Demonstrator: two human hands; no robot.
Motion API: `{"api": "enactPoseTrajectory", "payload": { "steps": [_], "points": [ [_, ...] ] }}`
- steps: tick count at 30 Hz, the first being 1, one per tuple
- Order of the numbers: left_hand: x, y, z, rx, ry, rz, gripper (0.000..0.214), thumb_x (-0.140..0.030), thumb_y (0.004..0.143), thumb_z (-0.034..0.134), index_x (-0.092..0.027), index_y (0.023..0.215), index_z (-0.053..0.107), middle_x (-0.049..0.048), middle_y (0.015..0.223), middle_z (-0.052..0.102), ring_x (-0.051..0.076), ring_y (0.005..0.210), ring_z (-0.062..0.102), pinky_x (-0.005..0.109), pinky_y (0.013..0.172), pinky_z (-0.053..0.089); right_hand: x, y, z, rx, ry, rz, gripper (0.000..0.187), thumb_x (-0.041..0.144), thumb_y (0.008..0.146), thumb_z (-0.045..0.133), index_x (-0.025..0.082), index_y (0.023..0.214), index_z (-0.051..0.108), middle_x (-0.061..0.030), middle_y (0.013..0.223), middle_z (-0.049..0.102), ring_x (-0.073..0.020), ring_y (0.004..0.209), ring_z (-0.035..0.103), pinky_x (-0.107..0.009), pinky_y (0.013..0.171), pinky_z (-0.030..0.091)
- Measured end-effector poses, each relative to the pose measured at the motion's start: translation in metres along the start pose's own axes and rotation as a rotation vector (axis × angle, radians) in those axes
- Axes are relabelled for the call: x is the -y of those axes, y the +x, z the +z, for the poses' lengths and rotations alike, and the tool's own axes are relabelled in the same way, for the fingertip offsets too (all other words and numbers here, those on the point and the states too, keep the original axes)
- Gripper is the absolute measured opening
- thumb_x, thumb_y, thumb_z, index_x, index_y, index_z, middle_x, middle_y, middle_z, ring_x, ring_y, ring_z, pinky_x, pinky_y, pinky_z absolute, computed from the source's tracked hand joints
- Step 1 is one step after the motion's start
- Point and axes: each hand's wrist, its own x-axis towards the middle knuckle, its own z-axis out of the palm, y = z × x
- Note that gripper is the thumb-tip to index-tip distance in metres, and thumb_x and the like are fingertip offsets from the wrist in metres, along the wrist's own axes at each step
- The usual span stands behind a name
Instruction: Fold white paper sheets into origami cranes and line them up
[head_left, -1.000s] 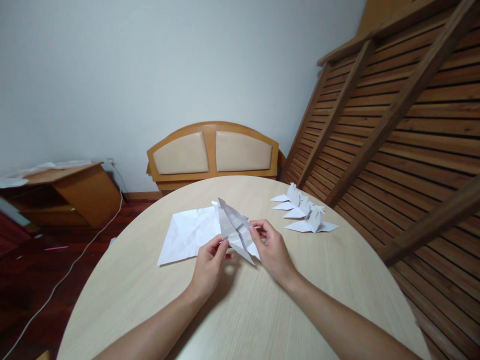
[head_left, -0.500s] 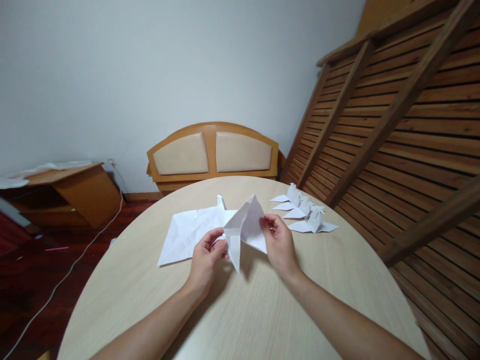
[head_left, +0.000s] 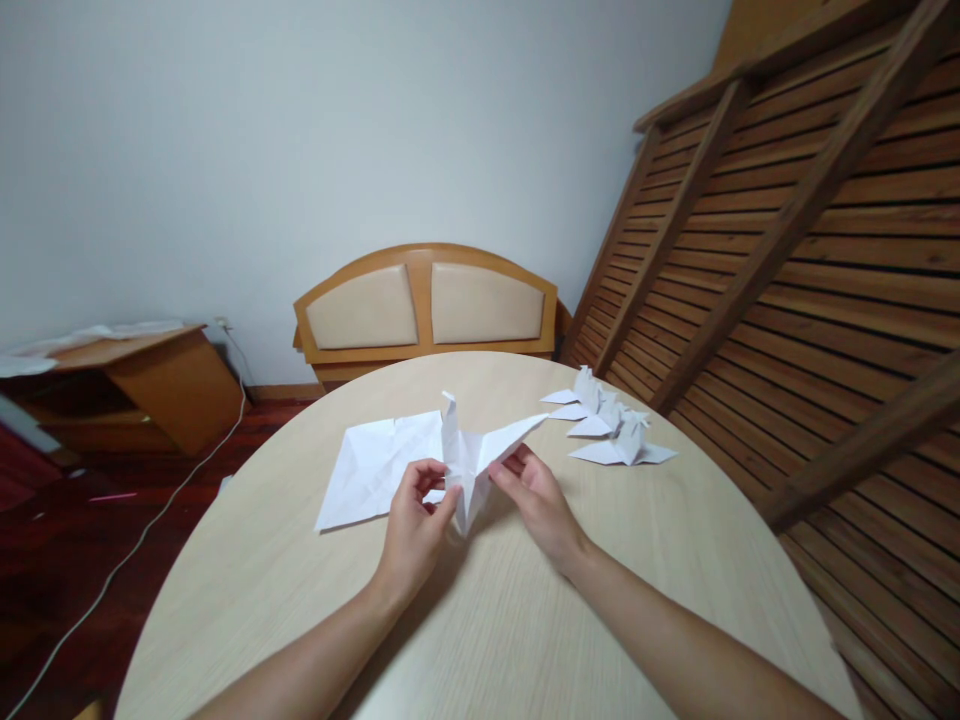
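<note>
A white folded paper crane [head_left: 466,457] is held above the table between my two hands. Its narrow bent neck points up and one wing slants out to the right. My left hand [head_left: 421,510] pinches the crane's left side between thumb and fingers. On the other side, my right hand [head_left: 534,500] has its thumb and fingers closed on the base of the right wing. Behind my left hand lie white creased paper sheets [head_left: 367,470], flat on the table. Several finished-looking paper cranes [head_left: 624,448] stand in a row at the right.
The round wooden table [head_left: 480,640] has its curved edge on both sides. A headboard [head_left: 424,300] stands behind it against the wall. Slatted wooden boards [head_left: 840,280] lean at the right. At the left are a low cabinet [head_left: 187,390] and a white cable [head_left: 172,500] along the floor.
The crane's right wing has swung down and outward to the right, and the body now shows more openly. My right hand has shifted left and slightly lower, towards the wing's base.
</note>
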Motion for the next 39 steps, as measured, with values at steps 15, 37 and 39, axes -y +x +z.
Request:
{"api": "enactPoseTrajectory", "payload": {
  "steps": [15, 37, 39],
  "points": [
    [-0.016, -0.007, -0.002, 0.094, 0.035, 0.1, 0.054, -0.036, 0.082, 0.072, -0.027, 0.128, 0.046, 0.0095, 0.134, 0.051, 0.02, 0.104, 0.06, 0.029, 0.076, 0.054, 0.014, 0.005, -0.001, -0.187, 0.327, 0.162, 0.039, 0.044, 0.073, 0.08, 0.021, 0.1, 0.062, -0.0019, 0.089, 0.074, -0.0227, 0.088, 0.07, -0.029, 0.07, 0.053],
    [-0.02, -0.006, -0.004, 0.071, 0.176, 0.128, 0.018, -0.034, 0.089, 0.057, -0.018, 0.082, 0.058, 0.0004, 0.079, 0.061, 0.016, 0.075, 0.057, 0.026, 0.068, 0.047, 0.021, -0.015, -0.003, 0.099, -1.119, -0.686, 0.036, 0.026, 0.082, 0.07, 0.022, 0.115, 0.056, -0.0103, 0.12, 0.064, -0.0282, 0.115, 0.056, -0.047, 0.098, 0.043],
    [-0.02, -0.007, -0.004, 0.083, 0.197, 0.139, 0.019, -0.034, 0.09, 0.056, -0.018, 0.08, 0.058, 0.0004, 0.077, 0.061, 0.016, 0.074, 0.057, 0.026, 0.068, 0.046, 0.018, -0.016, -0.001, 0.147, -1.154, -0.718, 0.036, 0.021, 0.083, 0.068, 0.022, 0.117, 0.055, -0.0094, 0.117, 0.066, -0.0269, 0.112, 0.058, -0.046, 0.097, 0.044]
  ]
}}
